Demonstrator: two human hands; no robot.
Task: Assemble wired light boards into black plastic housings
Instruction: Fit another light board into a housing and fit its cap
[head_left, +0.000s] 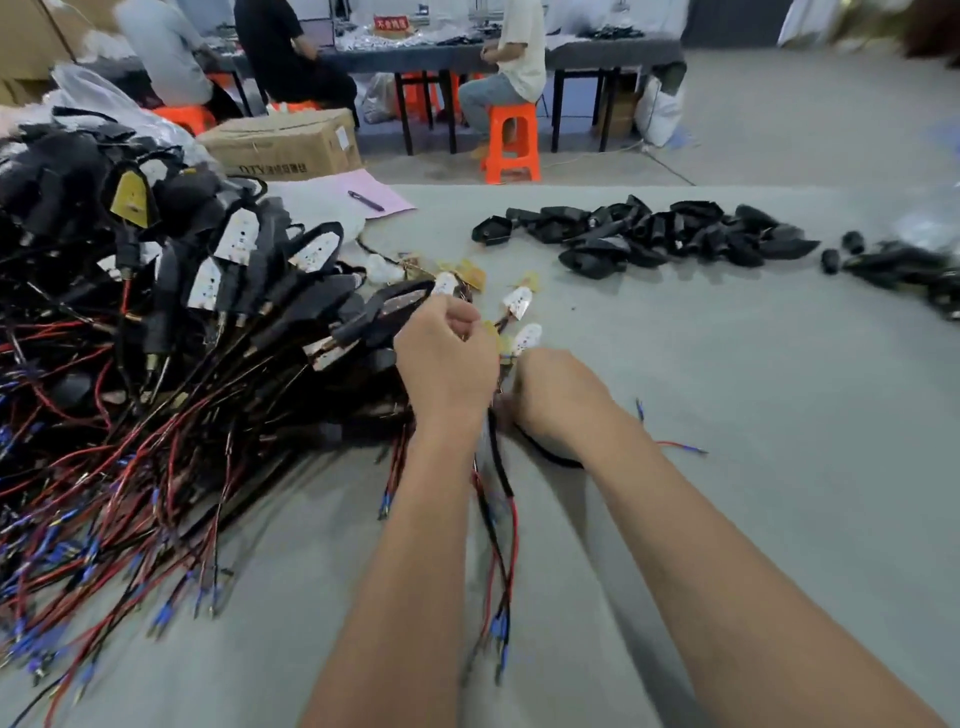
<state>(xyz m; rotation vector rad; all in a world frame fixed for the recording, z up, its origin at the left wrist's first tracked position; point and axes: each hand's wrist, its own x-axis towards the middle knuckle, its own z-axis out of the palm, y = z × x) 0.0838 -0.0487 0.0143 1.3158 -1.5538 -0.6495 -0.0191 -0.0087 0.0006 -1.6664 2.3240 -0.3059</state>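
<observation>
Two bare forearms reach forward from the bottom edge over the grey cloth-covered table (727, 364), converging near its middle. Between them hangs a bundle of red and black wires with blue-tipped ends (501, 545), trailing back toward the camera. The left hand (447, 358) is curled, its fingers closed around the wires and a black plastic housing (400, 306) that juts left from the fist. The right hand (558, 395) lies knuckles-up just beside it, pressed down on the same wires; whether its fingers pinch anything cannot be told. Just past both hands lie several loose white light boards with yellow backing (519, 301), scattered on the cloth. To the left rises a large tangled heap of finished wired housings (156, 312), crowding close against the left hand. Farther right, well apart, stretches a row of empty black housings (649, 234). Beyond the heap lie a pink sheet of paper (374, 195) with a black pen (365, 200) on it, then a brown cardboard box (285, 143). Farthest off, seated people work at a dark table on orange plastic stools (511, 143).
</observation>
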